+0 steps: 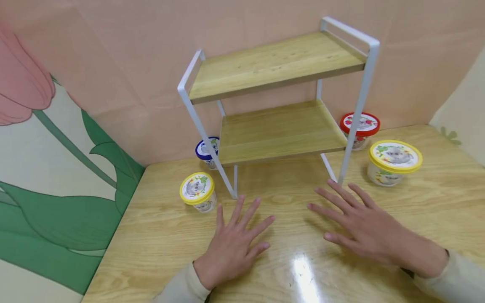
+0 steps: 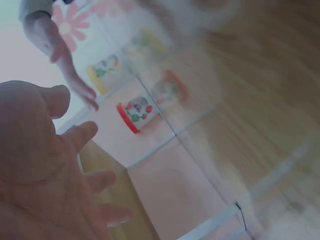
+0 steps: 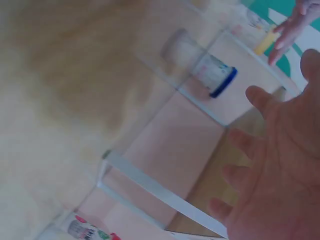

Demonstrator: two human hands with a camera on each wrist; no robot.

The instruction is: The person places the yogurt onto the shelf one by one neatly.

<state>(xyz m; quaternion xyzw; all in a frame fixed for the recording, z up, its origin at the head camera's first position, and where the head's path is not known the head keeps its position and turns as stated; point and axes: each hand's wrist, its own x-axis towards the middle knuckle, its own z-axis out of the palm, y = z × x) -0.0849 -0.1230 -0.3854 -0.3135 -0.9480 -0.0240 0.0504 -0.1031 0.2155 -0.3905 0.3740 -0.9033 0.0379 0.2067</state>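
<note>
Fingers spread, my left hand (image 1: 232,248) hovers palm down in front of the two-tier shelf (image 1: 278,65), holding nothing. Nearest to it is a small tub with a yellow lid (image 1: 197,188), just beyond the fingertips to the left. My right hand (image 1: 369,230) is likewise spread, near the shelf's front right leg, with nothing in it. A larger yellow-lidded tub (image 1: 395,156) stands beyond that hand. Behind the shelf's legs are a blue-lidded tub (image 1: 206,148) on the left and a red-lidded tub (image 1: 360,124) on the right, each partly hidden.
The shelf has white metal side frames and two wooden boards; its lower board (image 1: 280,132) sits above the wooden table (image 1: 151,235). A peach backdrop (image 1: 132,63) rises directly behind. To the left is a panel with green leaves (image 1: 75,221).
</note>
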